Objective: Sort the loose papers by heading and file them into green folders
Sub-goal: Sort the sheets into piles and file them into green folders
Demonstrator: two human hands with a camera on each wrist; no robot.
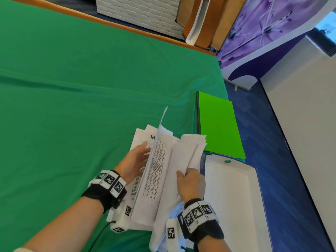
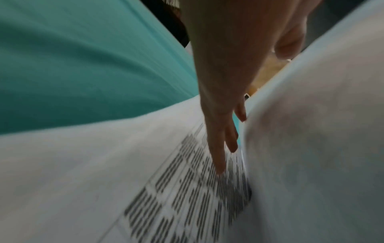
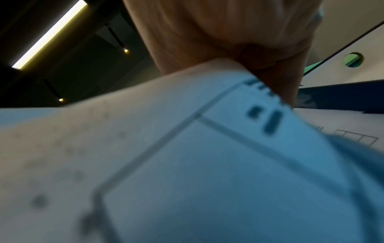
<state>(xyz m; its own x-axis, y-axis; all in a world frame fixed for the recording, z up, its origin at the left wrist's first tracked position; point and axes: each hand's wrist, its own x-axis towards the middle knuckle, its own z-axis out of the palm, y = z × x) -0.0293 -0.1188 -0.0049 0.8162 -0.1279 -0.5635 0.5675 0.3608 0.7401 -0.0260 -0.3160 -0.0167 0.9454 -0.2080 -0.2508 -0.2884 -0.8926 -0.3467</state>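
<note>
A pile of printed white papers [image 1: 156, 171] lies near the right front edge of the green-covered table [image 1: 72, 88]. My left hand [image 1: 135, 159] lies with straight fingers on a printed sheet [image 2: 187, 189], under sheets lifted on edge. My right hand [image 1: 190, 180] grips a bundle of lifted sheets [image 1: 189, 151], its fingers curled round the bundle's edge [image 3: 207, 131]. A closed bright green folder [image 1: 218, 124] lies just beyond the papers at the table's right edge.
An open folder with a white inside [image 1: 231, 197] and a round finger hole [image 1: 227, 161] lies right of the papers. Blue floor [image 1: 272, 160] runs along the right. Boxes and cardboard [image 1: 200, 24] stand beyond the table's far edge.
</note>
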